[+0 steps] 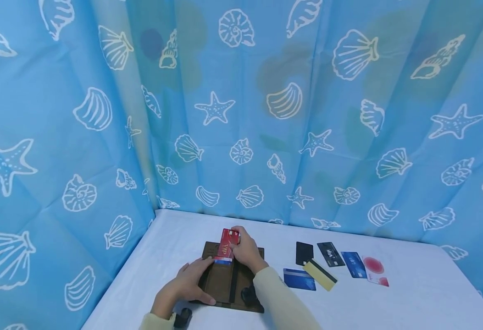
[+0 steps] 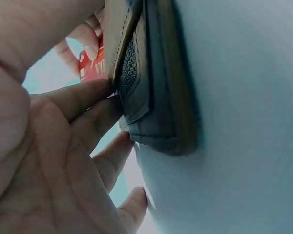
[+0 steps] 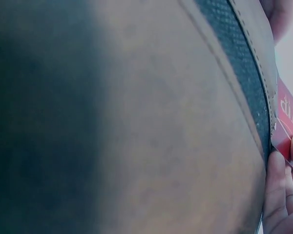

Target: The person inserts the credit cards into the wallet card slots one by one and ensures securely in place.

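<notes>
A blue curtain (image 1: 274,137) printed with white shells and starfish hangs at the left and along the back of a white surface (image 1: 348,307).

Leftmost, the left hand (image 1: 187,282) lies along the near-left side of an open brown wallet (image 1: 219,286). Its grip is spread: the thumb rests near the lower edge, and the left wrist view shows fingertips against the wallet's side. That is a sound brace; light, even pressure should stop the wallet from sliding without squeezing the pocket shut.

Next comes the red VIP card (image 1: 226,245), at the upper part of the wallet, its lower end by the pocket mouth, where a blue-and-white strip shows. How much of the card sits inside, I cannot tell. The right hand (image 1: 247,250) reaches over the wallet's right side, its grip pinching the card at the right edge, thumb on the face. For a clean slide, the card should lie flat and square to the pocket; held by one side, it could twist and catch a corner, so a hold nearer the middle of the upper end may guide it better.

Farther right, well apart from the wallet, lie a blue striped card (image 1: 299,280), a black card (image 1: 304,253), a yellow card (image 1: 320,275) overlapping the blue one, a dark VIP card (image 1: 330,254), another blue card (image 1: 354,264) and a white-and-pink card (image 1: 375,270).
</notes>
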A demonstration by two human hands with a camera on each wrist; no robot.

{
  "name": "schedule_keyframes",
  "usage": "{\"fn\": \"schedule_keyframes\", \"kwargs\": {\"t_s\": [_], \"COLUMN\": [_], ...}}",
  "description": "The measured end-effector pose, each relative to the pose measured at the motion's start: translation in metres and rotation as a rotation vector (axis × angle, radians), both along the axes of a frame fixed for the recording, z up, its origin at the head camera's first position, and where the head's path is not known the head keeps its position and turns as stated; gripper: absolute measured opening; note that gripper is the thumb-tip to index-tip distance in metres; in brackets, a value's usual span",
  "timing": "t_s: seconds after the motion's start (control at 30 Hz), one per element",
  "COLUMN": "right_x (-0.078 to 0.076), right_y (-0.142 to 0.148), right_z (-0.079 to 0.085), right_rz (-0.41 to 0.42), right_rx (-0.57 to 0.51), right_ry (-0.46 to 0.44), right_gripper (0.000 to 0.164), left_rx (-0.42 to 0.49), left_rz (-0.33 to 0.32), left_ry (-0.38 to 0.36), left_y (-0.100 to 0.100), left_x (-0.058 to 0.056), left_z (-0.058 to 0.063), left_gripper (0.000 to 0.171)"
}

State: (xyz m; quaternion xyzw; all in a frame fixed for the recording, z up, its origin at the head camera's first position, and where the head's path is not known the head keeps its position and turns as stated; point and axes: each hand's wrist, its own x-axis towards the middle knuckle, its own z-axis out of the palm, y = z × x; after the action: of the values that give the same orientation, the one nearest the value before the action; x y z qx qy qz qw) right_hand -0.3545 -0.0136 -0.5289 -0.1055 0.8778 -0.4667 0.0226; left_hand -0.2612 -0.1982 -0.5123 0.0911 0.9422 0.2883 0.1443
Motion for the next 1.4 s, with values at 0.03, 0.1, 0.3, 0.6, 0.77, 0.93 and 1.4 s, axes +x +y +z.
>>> {"fn": "schedule_keyframes", "kwargs": {"t_s": [0.03, 0.1, 0.3, 0.6, 0.77, 0.93, 1.4], "right_x": [0.0, -0.001, -0.001, -0.002, -0.005, -0.006, -0.002], "right_y": [0.0, -0.001, -0.001, 0.001, 0.004, 0.009, 0.01], "right_z": [-0.001, -0.002, -0.001, 0.002, 0.002, 0.003, 0.001], "right_rz": [0.0, 0.001, 0.0, -0.028, 0.022, 0.074, 0.149], "right_rx": [0.005, 0.015, 0.006, -0.046, -0.026, 0.023, 0.074], "right_ry": [-0.001, -0.002, -0.011, -0.043, -0.024, -0.015, -0.074], "right_gripper": [0.049, 0.049, 0.05, 0.049, 0.048, 0.044, 0.036], "left_rx": [-0.001, -0.003, -0.003, 0.007, 0.004, 0.014, 0.007], "left_rz": [0.001, 0.005, 0.004, -0.005, -0.005, -0.015, -0.01], "left_ry": [-0.001, -0.005, 0.0, 0.004, 0.009, 0.009, 0.015], "left_y": [0.0, -0.001, -0.001, -0.001, -0.002, -0.001, -0.001], "left_x": [0.0, 0.001, 0.001, -0.001, -0.003, -0.003, 0.001], "left_z": [-0.001, -0.001, -0.002, -0.002, -0.002, -0.004, 0.0], "left_gripper": [0.104, 0.104, 0.104, 0.105, 0.104, 0.105, 0.105]}}
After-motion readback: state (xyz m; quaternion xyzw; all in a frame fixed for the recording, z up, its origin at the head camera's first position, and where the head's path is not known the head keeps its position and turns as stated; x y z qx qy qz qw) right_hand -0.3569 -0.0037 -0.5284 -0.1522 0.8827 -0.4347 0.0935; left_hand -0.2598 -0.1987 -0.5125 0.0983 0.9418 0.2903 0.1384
